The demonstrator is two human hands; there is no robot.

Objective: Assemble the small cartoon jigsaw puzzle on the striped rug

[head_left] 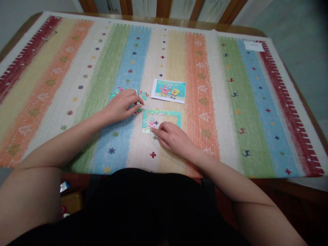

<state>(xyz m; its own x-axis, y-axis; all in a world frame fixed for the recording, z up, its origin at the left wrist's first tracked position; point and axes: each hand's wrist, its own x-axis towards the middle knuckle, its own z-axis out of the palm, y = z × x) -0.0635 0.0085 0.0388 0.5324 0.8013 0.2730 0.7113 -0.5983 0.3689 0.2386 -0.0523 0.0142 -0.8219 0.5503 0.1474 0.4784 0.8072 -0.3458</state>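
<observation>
A partly built jigsaw puzzle (148, 130) lies on the table, its teal and green border joined around a mostly unfilled middle. Pink pieces show inside its lower left. My right hand (173, 136) reaches over the puzzle's lower edge, fingers pinched at a small puzzle piece beside the pink ones. Over a heap of loose puzzle pieces (142, 94) is my left hand (125, 104), covering part of the heap. Its thumb and forefinger are drawn together near the puzzle's upper left corner; whatever is between them is too small to make out.
Just behind the puzzle lies a printed cartoon picture (169, 91) on white paper. A striped tablecloth (164, 61) covers the table. A white paper slip (253, 46) rests at the far right. Wooden chair slats (164, 8) stand beyond the far edge.
</observation>
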